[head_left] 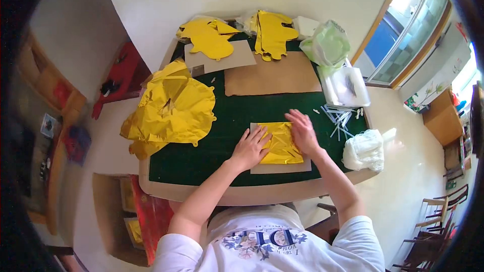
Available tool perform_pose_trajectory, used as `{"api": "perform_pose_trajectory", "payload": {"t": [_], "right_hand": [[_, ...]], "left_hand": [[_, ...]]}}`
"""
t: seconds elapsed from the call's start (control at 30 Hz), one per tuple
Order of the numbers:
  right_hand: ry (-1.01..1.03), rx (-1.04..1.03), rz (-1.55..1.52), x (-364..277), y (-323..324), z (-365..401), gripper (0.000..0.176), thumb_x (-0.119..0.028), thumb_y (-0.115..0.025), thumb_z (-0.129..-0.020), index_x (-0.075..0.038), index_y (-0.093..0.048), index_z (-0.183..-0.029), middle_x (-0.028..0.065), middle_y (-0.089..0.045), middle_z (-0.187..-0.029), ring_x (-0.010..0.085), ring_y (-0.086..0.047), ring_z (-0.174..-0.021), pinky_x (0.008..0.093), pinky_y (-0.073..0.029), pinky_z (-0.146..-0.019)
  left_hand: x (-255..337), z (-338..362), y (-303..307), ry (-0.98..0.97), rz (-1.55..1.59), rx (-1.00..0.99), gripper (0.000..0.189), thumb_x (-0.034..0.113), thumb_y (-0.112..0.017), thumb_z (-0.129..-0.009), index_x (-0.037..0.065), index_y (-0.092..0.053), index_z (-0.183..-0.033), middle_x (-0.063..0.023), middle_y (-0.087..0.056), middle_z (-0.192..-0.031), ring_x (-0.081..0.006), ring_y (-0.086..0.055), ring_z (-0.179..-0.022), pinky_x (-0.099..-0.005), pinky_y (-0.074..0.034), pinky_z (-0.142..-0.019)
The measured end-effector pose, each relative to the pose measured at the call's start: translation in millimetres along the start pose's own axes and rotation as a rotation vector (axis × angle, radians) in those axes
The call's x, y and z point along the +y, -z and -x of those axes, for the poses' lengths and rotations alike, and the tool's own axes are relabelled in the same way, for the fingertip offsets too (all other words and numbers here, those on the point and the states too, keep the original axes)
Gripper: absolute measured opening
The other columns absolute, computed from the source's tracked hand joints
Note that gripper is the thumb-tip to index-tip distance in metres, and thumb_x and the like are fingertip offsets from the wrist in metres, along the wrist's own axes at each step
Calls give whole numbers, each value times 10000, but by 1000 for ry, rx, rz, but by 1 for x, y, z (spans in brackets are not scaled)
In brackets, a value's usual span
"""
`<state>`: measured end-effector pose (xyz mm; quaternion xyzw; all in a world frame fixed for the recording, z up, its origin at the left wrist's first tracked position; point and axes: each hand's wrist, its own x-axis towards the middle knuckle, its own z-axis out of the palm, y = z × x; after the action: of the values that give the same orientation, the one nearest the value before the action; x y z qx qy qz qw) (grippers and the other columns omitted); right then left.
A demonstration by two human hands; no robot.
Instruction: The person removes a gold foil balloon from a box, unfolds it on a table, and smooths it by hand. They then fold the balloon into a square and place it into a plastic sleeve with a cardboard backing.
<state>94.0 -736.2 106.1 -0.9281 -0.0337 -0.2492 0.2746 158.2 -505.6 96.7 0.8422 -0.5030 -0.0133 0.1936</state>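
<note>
A shiny, rectangular gold-foil piece (282, 145) lies on a flat grey cardboard sheet (282, 168) near the front edge of the dark-green tabletop (186, 167). The 2 hands show an open grip: the left hand (250, 148) rests spread on the foil's left side; the right hand (303, 132), fingers extended, lies along its right edge. Thin whitish sticks (341, 120) lie to the right.

This looks like a home: wooden chairs (436, 202), a framed photo (49, 124), a glazed door (411, 40) and a glossy pale floor (406, 176).
</note>
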Motion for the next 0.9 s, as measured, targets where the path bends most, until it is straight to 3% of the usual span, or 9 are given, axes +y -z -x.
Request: {"api": "perform_pose_trajectory", "payload": {"t": [0.07,0.17,0.27,0.3,0.53,0.73,0.77,0.87,0.9], "right_hand": [[-58,173,65,14,11,3,310,-76,-588,-819,-88,-614,-1128,157,-583,-1165,350,-528,-1102,477,-410,-957],[-251,129,273,27,22,7,177,-171,-652,-766,-96,-617,-922,106,-588,-910,321,-552,-891,426,-451,-764],[-356,-82,178,38,28,7,151,-189,-667,-757,-94,-625,-867,85,-597,-868,305,-560,-884,427,-449,-767],[-368,-77,123,41,26,6,129,-190,-674,-756,-86,-617,-808,73,-597,-838,288,-565,-874,431,-440,-761],[-301,160,213,38,3,4,107,-137,-677,-779,-63,-600,-790,83,-590,-814,280,-561,-827,408,-425,-739],[-304,281,198,26,-2,4,98,-139,-643,-797,-93,-608,-877,77,-598,-947,276,-549,-945,428,-408,-830],[-268,213,155,8,8,-2,204,-136,-612,-832,-94,-629,-1031,106,-601,-1115,284,-535,-1091,446,-381,-960],[22,-66,274,-17,13,-1,344,-160,-563,-880,-90,-579,-1216,125,-530,-1305,286,-443,-1266,471,-287,-1084],[-65,-216,263,-22,11,1,423,-199,-522,-914,-81,-503,-1320,121,-464,-1391,277,-358,-1348,491,-202,-1133]], "left_hand": [[-2,1,-1,-25,1,20,505,320,-520,-930,97,-431,-1374,-150,-349,-1470,-300,-299,-1380,-514,-241,-1113],[-3,3,-1,-49,-5,40,501,308,-522,-929,100,-427,-1375,-147,-348,-1471,-300,-289,-1386,-511,-239,-1115],[-5,4,-2,-62,-16,43,502,304,-524,-927,105,-426,-1377,-145,-349,-1470,-302,-287,-1387,-505,-239,-1117],[-5,4,-2,-63,-12,41,491,308,-517,-930,107,-436,-1371,-142,-347,-1473,-296,-287,-1388,-502,-234,-1121],[-7,5,-2,-61,-3,43,478,316,-511,-934,117,-450,-1364,-135,-346,-1477,-283,-287,-1389,-496,-226,-1128],[-7,5,-3,-64,6,34,463,308,-508,-936,113,-462,-1354,-140,-347,-1475,-285,-284,-1391,-494,-217,-1132],[-8,4,-3,-62,3,38,457,305,-506,-937,112,-467,-1350,-141,-346,-1476,-285,-284,-1391,-494,-216,-1132],[-7,5,-3,-53,5,37,443,297,-497,-943,115,-471,-1346,-147,-351,-1471,-288,-283,-1392,-494,-217,-1132],[-6,6,-2,-52,26,40,445,290,-504,-936,105,-470,-1340,-154,-363,-1461,-298,-298,-1382,-500,-223,-1127]]}}
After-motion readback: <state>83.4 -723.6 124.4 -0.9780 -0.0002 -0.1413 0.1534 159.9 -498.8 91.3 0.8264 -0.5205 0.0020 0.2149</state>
